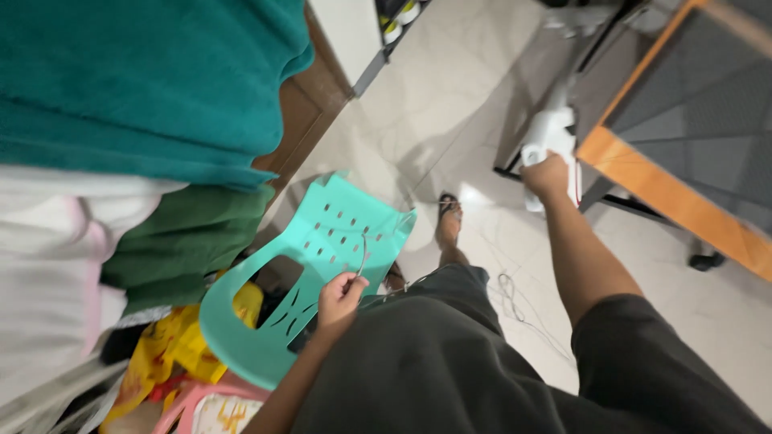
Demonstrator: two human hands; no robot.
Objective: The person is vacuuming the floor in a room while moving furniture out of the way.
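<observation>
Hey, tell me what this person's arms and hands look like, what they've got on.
Both arms are bare from the upper arm down. The right arm comes out of a short dark grey sleeve that ends above the elbow. The left forearm shows no sleeve in the frame. The left hand and right hand wear no gloves; no watch or rings are visible.

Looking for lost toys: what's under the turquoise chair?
Under the chair, yellow bags and a pink stool show at its lower left. The chair's seat hides everything else there.
</observation>
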